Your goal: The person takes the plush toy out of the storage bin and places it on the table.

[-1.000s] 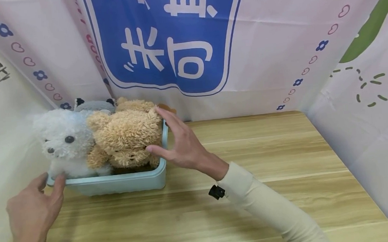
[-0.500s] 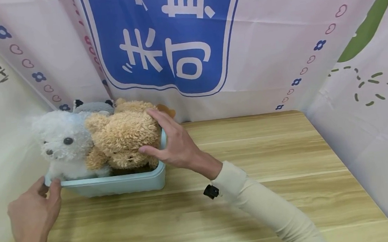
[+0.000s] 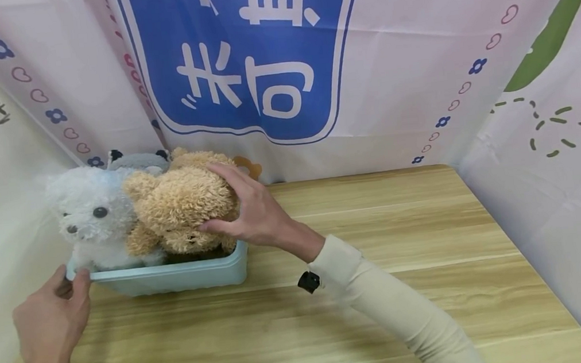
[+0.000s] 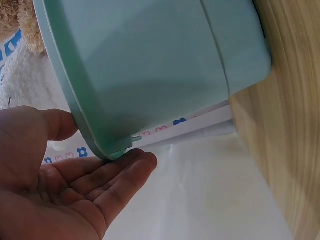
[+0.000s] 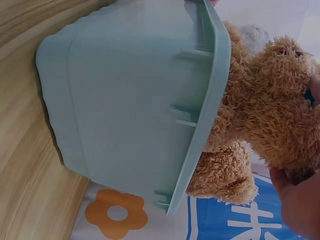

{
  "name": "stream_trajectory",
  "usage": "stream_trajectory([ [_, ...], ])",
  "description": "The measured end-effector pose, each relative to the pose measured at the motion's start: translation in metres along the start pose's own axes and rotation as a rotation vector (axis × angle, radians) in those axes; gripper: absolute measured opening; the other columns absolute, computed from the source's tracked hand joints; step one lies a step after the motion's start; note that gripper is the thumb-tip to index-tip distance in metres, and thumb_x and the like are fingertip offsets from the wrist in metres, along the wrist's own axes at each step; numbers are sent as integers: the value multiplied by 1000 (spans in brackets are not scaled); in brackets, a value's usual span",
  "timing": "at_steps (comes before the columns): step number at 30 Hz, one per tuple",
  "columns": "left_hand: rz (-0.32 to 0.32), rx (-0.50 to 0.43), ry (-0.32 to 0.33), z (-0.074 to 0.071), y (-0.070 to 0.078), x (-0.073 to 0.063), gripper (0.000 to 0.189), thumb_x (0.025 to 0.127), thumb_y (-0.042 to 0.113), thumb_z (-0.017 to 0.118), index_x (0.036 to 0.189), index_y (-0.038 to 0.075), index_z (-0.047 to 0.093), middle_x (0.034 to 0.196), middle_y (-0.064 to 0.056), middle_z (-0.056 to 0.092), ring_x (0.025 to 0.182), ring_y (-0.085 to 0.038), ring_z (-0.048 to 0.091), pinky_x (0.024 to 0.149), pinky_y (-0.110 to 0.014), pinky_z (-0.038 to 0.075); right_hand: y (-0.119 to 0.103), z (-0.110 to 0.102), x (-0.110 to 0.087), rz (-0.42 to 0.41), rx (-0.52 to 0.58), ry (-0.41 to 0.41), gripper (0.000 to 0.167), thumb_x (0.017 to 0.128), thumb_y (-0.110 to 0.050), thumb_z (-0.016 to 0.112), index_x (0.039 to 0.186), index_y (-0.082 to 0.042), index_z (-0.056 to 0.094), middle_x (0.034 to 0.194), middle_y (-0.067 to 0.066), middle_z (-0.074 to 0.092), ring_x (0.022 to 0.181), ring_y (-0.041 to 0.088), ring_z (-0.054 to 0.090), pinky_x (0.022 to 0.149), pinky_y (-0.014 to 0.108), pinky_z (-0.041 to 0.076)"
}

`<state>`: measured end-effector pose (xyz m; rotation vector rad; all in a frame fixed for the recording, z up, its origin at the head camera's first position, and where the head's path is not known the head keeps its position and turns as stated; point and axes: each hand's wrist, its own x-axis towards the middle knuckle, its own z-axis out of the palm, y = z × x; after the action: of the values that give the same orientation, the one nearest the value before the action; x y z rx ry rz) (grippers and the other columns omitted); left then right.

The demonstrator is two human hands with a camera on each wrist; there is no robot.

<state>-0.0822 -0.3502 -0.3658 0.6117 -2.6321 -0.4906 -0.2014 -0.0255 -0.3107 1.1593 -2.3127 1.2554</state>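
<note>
A light blue plastic bin (image 3: 174,279) stands on the table at the left, packed with plush toys. My left hand (image 3: 51,320) pinches its near left corner: in the left wrist view the thumb lies on the inner side of the rim (image 4: 67,95) and the fingers reach under the outside. On the right, my right hand (image 3: 259,213) grips the head of a curly tan teddy bear (image 3: 183,199), thumb at its face and fingers over the back. In the right wrist view the bear (image 5: 275,105) rises above the bin's rim, its lower part hidden.
A fluffy white plush toy (image 3: 94,193) sits left of the bear in the bin. Behind them are a grey plush with dark ears (image 3: 138,160) and more tan plush (image 3: 197,157). Printed cloth walls (image 3: 390,80) border the wooden table (image 3: 377,226).
My right hand has moved left from the bear's side onto its head and now grips it. The left hand has closed its thumb and fingers on the bin's corner. The bin stays put.
</note>
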Motion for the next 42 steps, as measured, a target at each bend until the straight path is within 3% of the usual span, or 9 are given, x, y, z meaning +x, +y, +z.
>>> stream_trajectory([
  [4, -3, -25, 21, -1, 1, -2, 56, 101, 32, 39, 136, -11, 46, 107, -31, 63, 110, -50, 57, 93, -60, 44, 0, 1, 1, -12, 13, -1, 93, 76, -36, 84, 152, -14, 34, 155, 3, 41, 143, 14, 39, 115, 30, 35],
  [11, -25, -14, 16, 0, 1, -2, 55, 102, 33, 39, 138, -8, 45, 109, -30, 63, 112, -49, 57, 94, -60, 44, -2, -2, 2, 45, 64, -30, 84, 75, -28, 85, 146, -12, 44, 144, 5, 53, 124, 17, 57, 95, 21, 50],
  [14, -37, -14, 13, 1, 0, -1, 55, 102, 34, 38, 139, -7, 45, 110, -29, 63, 112, -49, 58, 94, -60, 44, -3, -3, 3, 66, 59, -35, 81, 75, -25, 85, 144, -10, 47, 141, 7, 56, 119, 18, 60, 92, 20, 51],
  [18, -44, -25, 9, 3, -2, -2, 56, 102, 34, 39, 140, -6, 45, 110, -30, 64, 111, -49, 59, 95, -59, 44, -5, -2, 1, 77, 19, -18, 75, 74, -21, 86, 139, -8, 53, 137, 8, 60, 121, 20, 60, 96, 21, 50],
  [21, -45, -35, 10, 4, -3, -2, 55, 101, 33, 40, 140, -6, 45, 109, -30, 64, 110, -48, 59, 95, -59, 44, -7, -1, 0, 73, 13, 5, 71, 72, -17, 87, 136, -7, 56, 136, 8, 62, 123, 20, 60, 99, 21, 48],
  [35, -73, -61, 12, 4, -1, 0, 55, 100, 34, 42, 140, -3, 47, 110, -29, 64, 111, -48, 60, 98, -58, 43, -20, -1, 3, -19, 56, 74, 61, 71, -12, 87, 127, -4, 62, 124, 9, 68, 104, 18, 66, 82, 15, 50],
  [42, -102, -70, 2, 4, -1, 0, 56, 100, 36, 40, 141, -1, 48, 112, -28, 64, 112, -47, 60, 99, -57, 43, -27, -1, 8, -12, 52, 87, 58, 72, -13, 86, 125, -5, 63, 124, 10, 68, 106, 19, 66, 81, 14, 50],
])
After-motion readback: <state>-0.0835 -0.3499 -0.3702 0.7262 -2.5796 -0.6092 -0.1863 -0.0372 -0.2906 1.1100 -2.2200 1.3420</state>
